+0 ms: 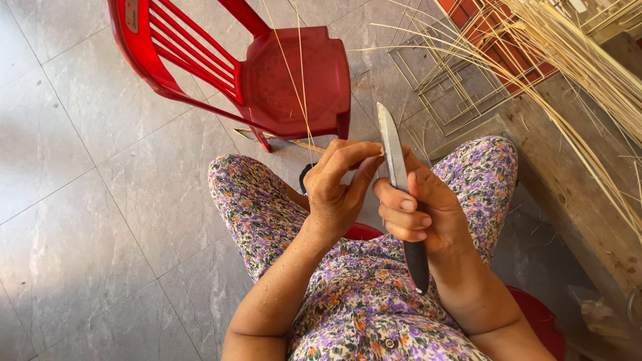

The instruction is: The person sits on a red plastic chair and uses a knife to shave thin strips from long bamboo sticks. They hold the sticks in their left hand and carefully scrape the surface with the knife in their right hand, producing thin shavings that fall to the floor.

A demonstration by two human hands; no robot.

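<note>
Two hands before the red chair (294, 73) | right hand (428, 210) fisted round knife (400, 194) | left hand (338, 190) fingertips pinching straw strip (301, 80)

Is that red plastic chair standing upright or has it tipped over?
Upright. The red chair stands with its seat facing up and its legs on the tiled floor.

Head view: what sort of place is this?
Probably a home craft spot for cane or straw weaving, on a tiled floor. A bundle of pale straw strips lies on a wooden bench, beside a red plastic chair. The right hand holds a knife.
</note>
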